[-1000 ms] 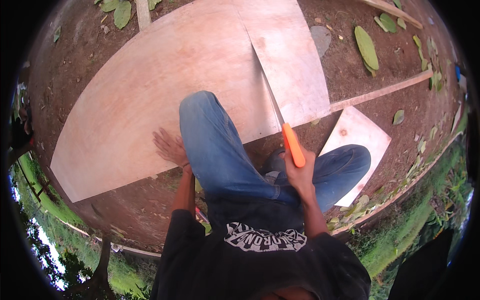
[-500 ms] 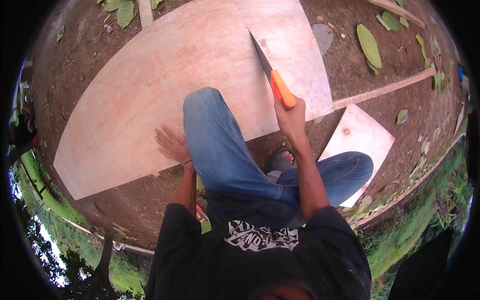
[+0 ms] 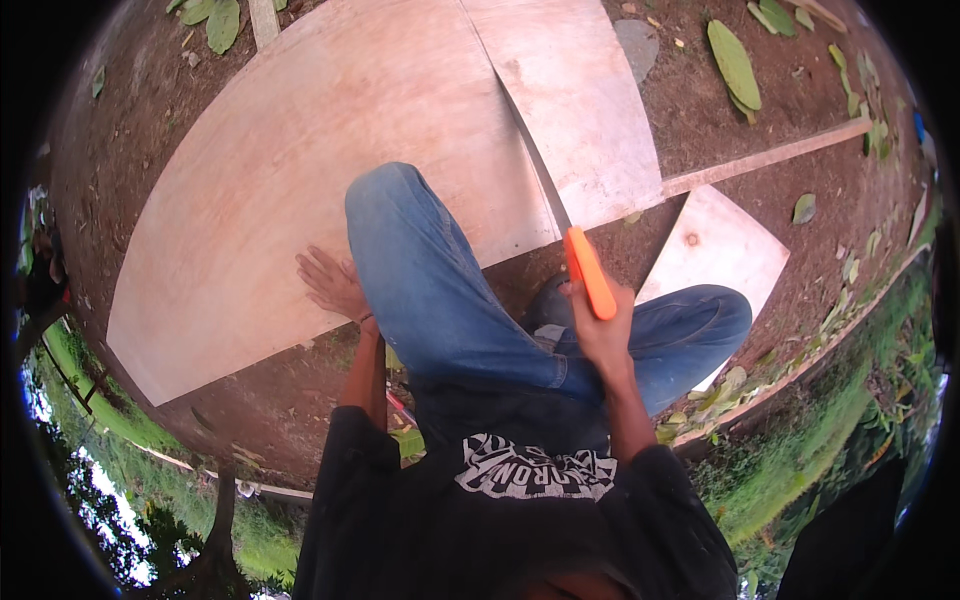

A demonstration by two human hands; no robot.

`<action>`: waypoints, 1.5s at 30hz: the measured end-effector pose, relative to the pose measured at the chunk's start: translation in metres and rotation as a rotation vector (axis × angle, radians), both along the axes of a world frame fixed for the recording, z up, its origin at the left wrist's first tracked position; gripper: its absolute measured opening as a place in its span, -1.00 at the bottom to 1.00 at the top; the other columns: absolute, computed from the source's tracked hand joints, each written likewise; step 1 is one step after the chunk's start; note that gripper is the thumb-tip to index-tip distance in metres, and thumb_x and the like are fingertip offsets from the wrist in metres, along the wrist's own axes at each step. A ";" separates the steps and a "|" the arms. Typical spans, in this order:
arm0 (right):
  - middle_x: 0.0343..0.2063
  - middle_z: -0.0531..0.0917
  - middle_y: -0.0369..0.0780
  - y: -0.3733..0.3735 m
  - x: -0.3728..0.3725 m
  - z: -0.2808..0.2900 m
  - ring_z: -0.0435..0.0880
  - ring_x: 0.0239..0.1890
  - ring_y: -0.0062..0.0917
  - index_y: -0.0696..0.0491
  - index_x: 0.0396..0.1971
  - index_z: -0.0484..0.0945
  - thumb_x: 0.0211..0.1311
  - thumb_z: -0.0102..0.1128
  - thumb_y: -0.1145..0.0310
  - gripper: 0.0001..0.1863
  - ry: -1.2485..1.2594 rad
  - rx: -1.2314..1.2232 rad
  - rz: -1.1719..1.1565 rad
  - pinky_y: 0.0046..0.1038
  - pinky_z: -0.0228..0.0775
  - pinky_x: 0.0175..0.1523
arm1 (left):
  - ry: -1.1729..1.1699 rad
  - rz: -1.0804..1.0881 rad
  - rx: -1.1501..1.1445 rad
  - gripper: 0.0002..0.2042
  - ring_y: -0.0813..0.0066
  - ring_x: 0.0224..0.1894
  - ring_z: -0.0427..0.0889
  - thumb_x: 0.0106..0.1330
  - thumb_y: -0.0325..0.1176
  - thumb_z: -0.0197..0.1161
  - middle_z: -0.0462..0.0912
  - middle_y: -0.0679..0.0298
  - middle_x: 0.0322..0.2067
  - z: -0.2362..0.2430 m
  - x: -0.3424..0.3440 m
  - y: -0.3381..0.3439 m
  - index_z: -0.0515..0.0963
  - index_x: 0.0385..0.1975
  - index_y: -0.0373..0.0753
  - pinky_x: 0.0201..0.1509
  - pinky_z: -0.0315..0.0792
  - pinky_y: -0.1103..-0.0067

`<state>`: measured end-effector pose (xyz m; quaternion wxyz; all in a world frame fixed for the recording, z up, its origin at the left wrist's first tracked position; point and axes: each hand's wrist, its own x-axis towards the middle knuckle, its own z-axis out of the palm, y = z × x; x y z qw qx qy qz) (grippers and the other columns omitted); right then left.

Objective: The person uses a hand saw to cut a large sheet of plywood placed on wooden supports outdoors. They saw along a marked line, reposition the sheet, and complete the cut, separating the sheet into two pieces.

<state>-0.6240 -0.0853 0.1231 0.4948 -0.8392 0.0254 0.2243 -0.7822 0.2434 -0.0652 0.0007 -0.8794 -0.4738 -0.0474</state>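
Note:
My right hand [image 3: 608,318] is wrapped round the orange handle of a handsaw [image 3: 590,275], just off the near edge of a large plywood sheet [image 3: 290,170]. The saw's blade runs away from me along a cut line in the sheet, which stretches toward the far edge. On the left, my left hand [image 3: 333,284] lies flat on the plywood with its fingers spread. My bent left knee, in blue jeans, rests over the sheet between both hands.
A smaller plywood piece [image 3: 720,240] lies on the dirt by my right knee. One wooden strip [image 3: 770,160] sticks out rightward from the sheet; another strip [image 3: 265,22] shows at the far left. Green leaves [image 3: 733,62] are scattered on the ground, with grass beyond.
My right hand has drawn the saw back toward me, so its handle now sits past the sheet's near edge. My left hand stays flat on the plywood.

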 end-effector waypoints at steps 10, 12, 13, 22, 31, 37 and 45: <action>-0.63 0.43 -0.25 0.027 0.037 -0.029 0.40 -0.53 -0.74 0.21 0.26 0.52 0.28 0.14 0.61 -0.49 0.052 -0.001 -0.088 -0.53 0.44 -0.33 | -0.020 -0.038 0.012 -0.36 0.05 0.62 -0.06 0.59 0.16 -0.34 -0.06 0.20 0.61 0.001 0.003 -0.004 0.03 0.59 0.07 0.53 -0.14 -0.14; -0.54 0.65 -0.30 -0.001 -0.014 0.014 0.57 -0.52 -0.74 0.30 -0.03 0.66 0.32 0.16 0.55 -0.72 0.048 -0.022 -0.045 -0.57 0.39 -0.34 | -0.037 -0.012 -0.003 -0.36 0.06 0.62 -0.09 0.59 0.15 -0.32 -0.08 0.21 0.61 0.002 -0.004 -0.001 0.01 0.60 0.09 0.54 -0.19 -0.14; -0.51 0.68 -0.27 -0.011 -0.030 0.032 0.60 -0.50 -0.73 0.29 0.01 0.65 0.33 0.14 0.56 -0.70 0.000 -0.050 -0.047 -0.57 0.41 -0.32 | -0.047 -0.025 -0.009 -0.36 0.06 0.62 -0.09 0.59 0.16 -0.32 -0.08 0.21 0.61 0.004 -0.003 -0.001 0.01 0.60 0.09 0.54 -0.19 -0.14; -0.58 0.57 -0.08 0.017 0.025 -0.026 0.58 -0.57 -0.50 0.21 0.28 0.50 0.19 0.10 0.67 -0.42 -0.011 -0.032 0.004 -0.47 0.49 -0.29 | 0.040 -0.021 0.033 -0.34 0.04 0.61 -0.02 0.57 0.16 -0.36 -0.04 0.17 0.60 -0.001 0.000 -0.005 0.03 0.59 0.03 0.51 -0.04 -0.13; -0.61 0.63 -0.10 0.017 0.023 -0.023 0.47 -0.63 -0.54 0.22 0.23 0.54 0.18 0.14 0.64 -0.46 0.018 -0.058 0.024 -0.41 0.46 -0.37 | -0.017 -0.031 0.006 -0.35 0.06 0.61 -0.05 0.57 0.14 -0.34 -0.05 0.18 0.60 -0.001 0.009 -0.008 0.04 0.59 0.02 0.53 -0.12 -0.14; -0.30 0.74 -0.12 -0.026 -0.040 0.017 0.67 -0.43 -0.65 0.26 0.15 0.58 0.28 0.11 0.61 -0.58 -0.085 -0.016 0.027 -0.54 0.51 -0.21 | -0.017 -0.009 0.004 -0.36 0.05 0.61 -0.05 0.57 0.10 -0.33 -0.04 0.16 0.60 0.009 -0.001 -0.002 0.06 0.59 -0.01 0.54 -0.13 -0.12; -0.64 0.50 -0.31 -0.003 0.008 -0.032 0.36 -0.55 -0.75 0.30 -0.21 0.64 0.29 0.20 0.55 -0.85 0.162 0.068 -0.212 -0.51 0.31 -0.43 | 0.021 -0.023 0.040 -0.30 0.11 0.62 -0.07 0.52 0.18 -0.20 -0.07 0.20 0.61 0.004 0.006 -0.005 0.00 0.59 0.05 0.55 -0.15 -0.09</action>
